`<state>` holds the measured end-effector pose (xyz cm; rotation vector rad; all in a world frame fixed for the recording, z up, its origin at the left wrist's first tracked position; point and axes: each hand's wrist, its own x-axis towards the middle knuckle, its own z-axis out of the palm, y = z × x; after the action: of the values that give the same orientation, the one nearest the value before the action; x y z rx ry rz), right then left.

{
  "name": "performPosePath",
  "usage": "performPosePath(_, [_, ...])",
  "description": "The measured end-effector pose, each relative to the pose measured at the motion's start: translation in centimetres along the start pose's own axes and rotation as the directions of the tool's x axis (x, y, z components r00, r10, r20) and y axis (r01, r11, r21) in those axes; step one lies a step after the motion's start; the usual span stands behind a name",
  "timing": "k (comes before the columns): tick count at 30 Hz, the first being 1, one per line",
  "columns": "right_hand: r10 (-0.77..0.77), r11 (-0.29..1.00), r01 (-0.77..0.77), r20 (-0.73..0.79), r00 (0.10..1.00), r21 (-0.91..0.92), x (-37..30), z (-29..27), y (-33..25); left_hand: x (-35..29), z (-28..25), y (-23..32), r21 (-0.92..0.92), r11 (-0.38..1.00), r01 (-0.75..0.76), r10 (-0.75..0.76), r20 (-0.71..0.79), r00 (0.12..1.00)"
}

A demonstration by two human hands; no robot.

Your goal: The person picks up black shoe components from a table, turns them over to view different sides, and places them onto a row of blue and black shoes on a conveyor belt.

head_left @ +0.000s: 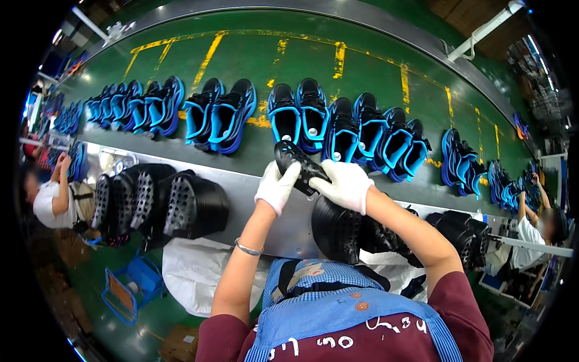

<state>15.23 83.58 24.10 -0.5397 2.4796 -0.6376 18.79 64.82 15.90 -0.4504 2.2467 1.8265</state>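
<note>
Between my two gloved hands is a black shoe insert (300, 167), a perforated plastic piece shaped like a toe. My left hand (277, 188) pinches its left side with thumb and fingers. On the other end, my right hand (347, 186) grips it; part of those fingers is hidden. The insert is tilted above the near edge of the belt, just in front of a pair of black and blue sneakers (313, 114). Nested stacks of similar black inserts (188, 205) lie left of my hands, with another stack (338, 226) below my right hand.
More sneakers (222, 114) stand in a row along the green belt (241, 54), which has yellow markings. A metal ledge (253, 208) runs along its near side. Co-workers (57, 202) are at both sides. A blue stool (136, 283) and white sacks (193, 271) are below.
</note>
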Motion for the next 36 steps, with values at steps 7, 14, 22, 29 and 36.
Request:
performPosePath(7, [0.022,0.999,-0.019,0.066,0.998,-0.045,8.8,-3.1,2.6,6.4,-0.9,-3.3,0.455,0.774,-0.441,0.439,0.118,0.891])
performPosePath(14, [0.088,0.917,-0.064,0.045,0.995,-0.393,16.4,-1.7,-1.4,10.5,-0.1,-1.5,0.751,0.577,-0.319,0.076,0.340,0.937])
performPosePath(22, [0.050,0.883,-0.056,-0.024,0.998,-0.467,21.4,5.8,-0.8,13.1,-0.7,-2.4,0.703,0.710,-0.043,-0.281,0.340,0.897])
performPosePath(29, [-0.010,0.880,-0.025,-0.070,0.998,-0.475,25.0,7.7,1.9,15.3,1.0,-5.0,0.803,0.594,-0.050,-0.341,0.308,0.888])
performPosePath(36, [0.037,0.920,-0.035,-0.002,0.999,-0.390,22.1,4.5,-0.7,15.0,0.6,-6.1,0.807,0.584,-0.089,-0.310,0.324,0.894])
